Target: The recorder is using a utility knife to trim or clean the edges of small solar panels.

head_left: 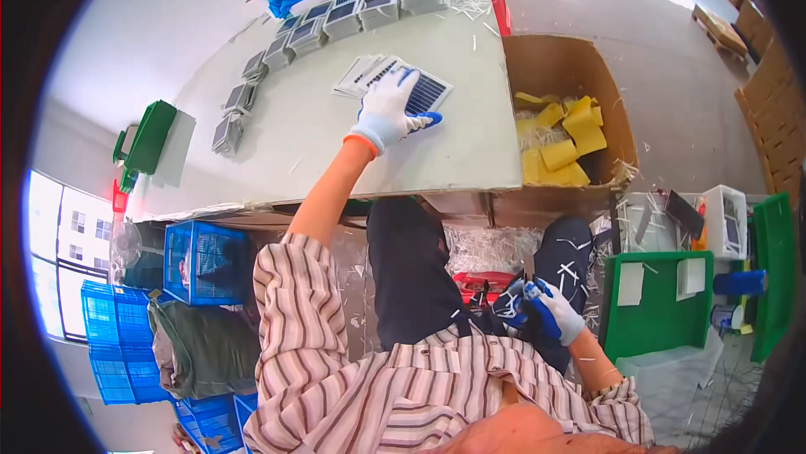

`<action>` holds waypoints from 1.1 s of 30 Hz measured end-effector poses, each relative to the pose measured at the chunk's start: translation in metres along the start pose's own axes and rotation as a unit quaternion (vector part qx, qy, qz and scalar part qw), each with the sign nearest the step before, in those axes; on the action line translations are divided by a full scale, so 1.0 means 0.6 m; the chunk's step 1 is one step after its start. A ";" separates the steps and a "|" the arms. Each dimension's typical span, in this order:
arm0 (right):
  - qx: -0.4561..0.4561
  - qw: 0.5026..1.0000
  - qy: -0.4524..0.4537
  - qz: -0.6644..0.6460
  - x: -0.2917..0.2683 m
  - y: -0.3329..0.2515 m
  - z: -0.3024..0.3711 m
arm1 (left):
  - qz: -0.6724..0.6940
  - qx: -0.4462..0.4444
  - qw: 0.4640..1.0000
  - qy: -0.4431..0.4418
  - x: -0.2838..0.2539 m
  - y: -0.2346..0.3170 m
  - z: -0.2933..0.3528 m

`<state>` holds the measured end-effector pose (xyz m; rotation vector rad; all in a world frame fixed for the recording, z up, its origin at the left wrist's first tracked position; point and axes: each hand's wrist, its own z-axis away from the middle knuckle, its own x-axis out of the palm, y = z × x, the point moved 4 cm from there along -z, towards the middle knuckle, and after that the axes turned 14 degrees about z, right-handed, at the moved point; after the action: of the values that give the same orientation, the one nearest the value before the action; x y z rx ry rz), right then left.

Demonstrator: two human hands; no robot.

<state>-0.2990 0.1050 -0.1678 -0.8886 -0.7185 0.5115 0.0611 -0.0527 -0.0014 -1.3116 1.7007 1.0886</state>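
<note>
The grey worktable (277, 131) fills the upper middle of my view, its near edge running across just above my knees. At about one o'clock from its centre stands a big open cardboard box (554, 64), butted against the table's right edge, with yellow foam pieces (561, 139) heaped in its bottom. Down at four o'clock sits a green tray (659, 320) holding a couple of pale slips, and at eight o'clock a blue plastic crate (206, 261) stands under the table edge.

Along the table's far side, curving from eleven towards twelve o'clock, runs a row of stacked small solar panels (336, 18). Nearer me, just past the table's middle, lies a small fanned pile of the same panels (395, 85).

My left hand (388, 112), in a white glove with blue fingertips, lies flat on top of that pile, fingers spread and pressing down on the uppermost panel; it grips nothing.

My right hand (550, 307), gloved the same way, is low at five o'clock beside my knee, over a red object (480, 282) on the floor among white plastic shavings. Its fingers are curled together, but I cannot tell whether they pinch anything there.
</note>
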 end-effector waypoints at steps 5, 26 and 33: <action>-0.081 0.989 0.117 -0.043 -0.056 0.032 -0.063 | 0.084 0.134 0.982 -0.104 0.062 0.088 0.016; -0.303 0.933 0.192 0.019 -0.132 -0.128 -0.301 | 0.178 0.080 0.979 0.064 0.098 0.250 0.037; -0.285 0.951 0.100 0.058 -0.063 -0.093 -0.264 | 0.173 0.067 0.980 0.068 0.099 0.243 0.039</action>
<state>-0.2002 -0.0315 -0.2022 -1.5094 -0.6378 0.3091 -0.0932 -0.0343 -0.0362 -1.0498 2.1236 1.0702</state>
